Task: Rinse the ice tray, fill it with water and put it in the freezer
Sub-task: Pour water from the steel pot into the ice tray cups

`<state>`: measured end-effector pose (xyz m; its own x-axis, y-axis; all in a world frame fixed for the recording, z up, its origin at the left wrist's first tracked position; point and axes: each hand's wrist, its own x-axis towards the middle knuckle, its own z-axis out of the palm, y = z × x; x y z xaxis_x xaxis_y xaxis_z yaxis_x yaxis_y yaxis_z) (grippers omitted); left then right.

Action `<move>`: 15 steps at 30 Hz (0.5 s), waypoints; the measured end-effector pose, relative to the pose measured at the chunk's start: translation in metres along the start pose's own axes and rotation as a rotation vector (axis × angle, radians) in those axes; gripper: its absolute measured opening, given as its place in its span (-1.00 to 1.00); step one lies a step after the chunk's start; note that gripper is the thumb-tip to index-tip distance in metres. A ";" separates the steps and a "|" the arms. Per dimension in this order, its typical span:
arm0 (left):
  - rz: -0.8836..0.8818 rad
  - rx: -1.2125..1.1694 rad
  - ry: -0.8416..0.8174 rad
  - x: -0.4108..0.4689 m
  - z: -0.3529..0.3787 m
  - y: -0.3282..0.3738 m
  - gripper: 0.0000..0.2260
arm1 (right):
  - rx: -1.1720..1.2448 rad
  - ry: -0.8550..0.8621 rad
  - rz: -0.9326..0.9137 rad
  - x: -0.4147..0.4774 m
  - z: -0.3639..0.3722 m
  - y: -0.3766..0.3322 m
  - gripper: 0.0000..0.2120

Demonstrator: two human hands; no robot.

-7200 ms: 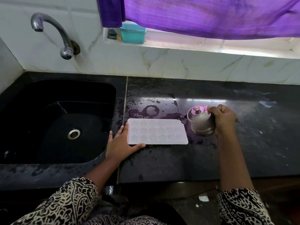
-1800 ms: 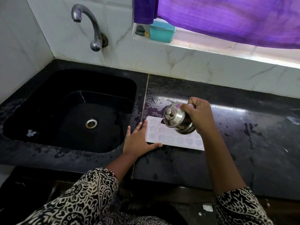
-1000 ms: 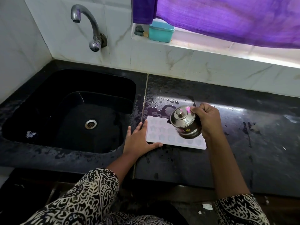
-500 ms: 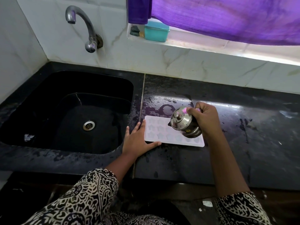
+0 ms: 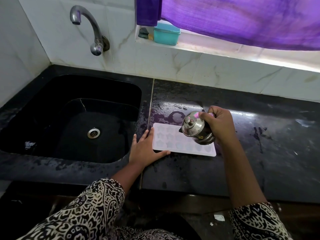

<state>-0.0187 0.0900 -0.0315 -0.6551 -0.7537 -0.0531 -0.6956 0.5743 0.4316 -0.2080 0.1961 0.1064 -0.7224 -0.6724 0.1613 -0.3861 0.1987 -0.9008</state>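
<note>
Nearest the camera, two patterned sleeves (image 5: 90,210) reach over the front edge of the black stone counter (image 5: 270,153). The left hand (image 5: 145,149) lies flat and spread on the counter, its fingers along the left end of the white ice tray (image 5: 166,137) and its thumb against the tray's near edge. The tray lies flat just right of the black sink (image 5: 74,118), its star-shaped cells facing up. Above its right half the right hand (image 5: 219,123) is wrapped around a small lidded steel pot (image 5: 195,129), tilted with its spout toward the tray. Beyond, water beads on the counter; a tap (image 5: 93,30), a teal box (image 5: 166,34) and a purple curtain (image 5: 242,19) stand at the wall.
</note>
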 end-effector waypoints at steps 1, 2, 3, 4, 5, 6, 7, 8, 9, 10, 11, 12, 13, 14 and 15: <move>-0.001 0.004 -0.001 0.000 0.000 0.000 0.05 | -0.005 -0.004 -0.007 0.000 -0.001 -0.001 -0.68; -0.001 0.007 0.000 0.000 0.000 0.000 0.05 | -0.011 -0.008 -0.013 0.000 -0.001 -0.001 -0.69; -0.002 0.007 0.000 0.000 0.000 0.000 0.05 | -0.017 -0.010 -0.019 0.001 -0.002 -0.001 -0.70; -0.002 0.007 0.000 0.000 0.000 0.000 0.05 | -0.020 -0.010 -0.024 0.001 -0.002 -0.002 -0.69; -0.003 0.007 0.000 0.000 0.001 0.000 0.06 | -0.021 -0.009 -0.030 0.001 -0.003 -0.002 -0.68; -0.003 0.007 0.000 0.000 0.001 -0.001 0.06 | -0.022 -0.008 -0.035 0.002 -0.003 -0.002 -0.66; -0.003 0.009 -0.001 0.000 0.001 0.000 0.05 | -0.024 -0.008 -0.038 0.002 -0.003 -0.002 -0.65; -0.003 0.009 -0.001 0.000 0.000 0.000 0.05 | -0.025 -0.009 -0.038 0.002 -0.003 -0.002 -0.64; -0.003 0.010 -0.001 0.000 0.000 0.000 0.05 | -0.023 -0.011 -0.038 0.002 -0.003 -0.003 -0.64; -0.003 0.010 0.002 -0.001 -0.001 0.001 0.05 | -0.020 -0.013 -0.040 0.002 -0.003 -0.003 -0.63; -0.003 0.011 0.004 -0.001 -0.001 0.001 0.04 | -0.016 -0.015 -0.043 0.002 -0.003 -0.003 -0.63; -0.003 0.011 0.006 -0.001 -0.001 0.002 0.04 | -0.013 -0.017 -0.046 0.002 -0.003 -0.003 -0.63; -0.003 0.010 0.006 -0.001 -0.001 0.002 0.04 | -0.013 -0.017 -0.048 0.002 -0.003 -0.003 -0.63; -0.004 0.008 0.005 -0.001 -0.002 0.002 0.04 | -0.014 -0.019 -0.048 0.003 -0.003 -0.003 -0.63; -0.005 0.008 0.006 -0.001 -0.001 0.002 0.05 | -0.013 -0.022 -0.049 0.003 -0.003 -0.003 -0.63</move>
<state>-0.0191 0.0913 -0.0294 -0.6503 -0.7580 -0.0500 -0.7009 0.5734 0.4242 -0.2105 0.1959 0.1111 -0.6900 -0.6967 0.1963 -0.4286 0.1746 -0.8865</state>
